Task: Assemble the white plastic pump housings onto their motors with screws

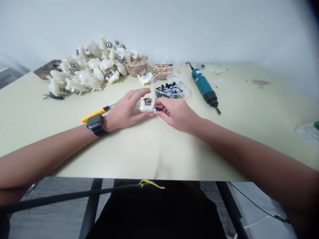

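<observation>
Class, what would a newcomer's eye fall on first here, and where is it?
The big heap of white plastic parts at the back left stands out first. Next comes the teal power tool, lying right of centre. In the middle, the left hand and right hand are both at a small white part.

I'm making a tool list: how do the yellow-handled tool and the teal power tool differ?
Bulk: the yellow-handled tool is slim; the teal power tool is thicker. Cord: the teal power tool has one at its far end; none shows on the yellow-handled tool. Pose: the yellow-handled tool's shaft points away from the person; the teal power tool's tip points towards the near edge. Both lie on the table, unheld.
</observation>
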The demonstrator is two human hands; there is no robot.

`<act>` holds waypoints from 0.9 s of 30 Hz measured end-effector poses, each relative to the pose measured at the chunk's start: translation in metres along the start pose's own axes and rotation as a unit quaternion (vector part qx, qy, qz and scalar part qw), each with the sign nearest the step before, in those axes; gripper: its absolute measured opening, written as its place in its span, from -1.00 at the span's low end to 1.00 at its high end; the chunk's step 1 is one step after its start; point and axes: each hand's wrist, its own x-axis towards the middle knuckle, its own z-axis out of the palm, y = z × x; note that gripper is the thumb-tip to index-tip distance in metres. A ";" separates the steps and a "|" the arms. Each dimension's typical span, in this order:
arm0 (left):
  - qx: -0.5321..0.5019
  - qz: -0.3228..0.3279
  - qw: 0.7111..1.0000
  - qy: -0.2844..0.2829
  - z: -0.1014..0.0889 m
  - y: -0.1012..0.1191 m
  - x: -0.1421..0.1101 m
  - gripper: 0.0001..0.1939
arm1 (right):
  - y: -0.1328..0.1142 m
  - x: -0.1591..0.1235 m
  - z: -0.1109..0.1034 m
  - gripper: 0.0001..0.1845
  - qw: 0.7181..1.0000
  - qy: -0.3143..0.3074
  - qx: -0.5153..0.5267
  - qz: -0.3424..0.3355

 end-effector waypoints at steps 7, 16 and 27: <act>0.067 0.062 0.995 0.028 0.007 0.018 0.002 -0.73 | -0.004 0.007 0.010 -0.91 0.998 0.034 0.017 0.041; 0.051 0.046 0.997 0.042 0.006 0.019 0.003 -0.78 | -0.019 0.010 0.009 -0.91 0.992 0.036 0.078 0.097; -0.067 -0.060 0.992 0.092 -0.001 0.026 0.003 -0.66 | -0.027 0.006 0.000 -0.51 0.988 0.098 0.099 0.072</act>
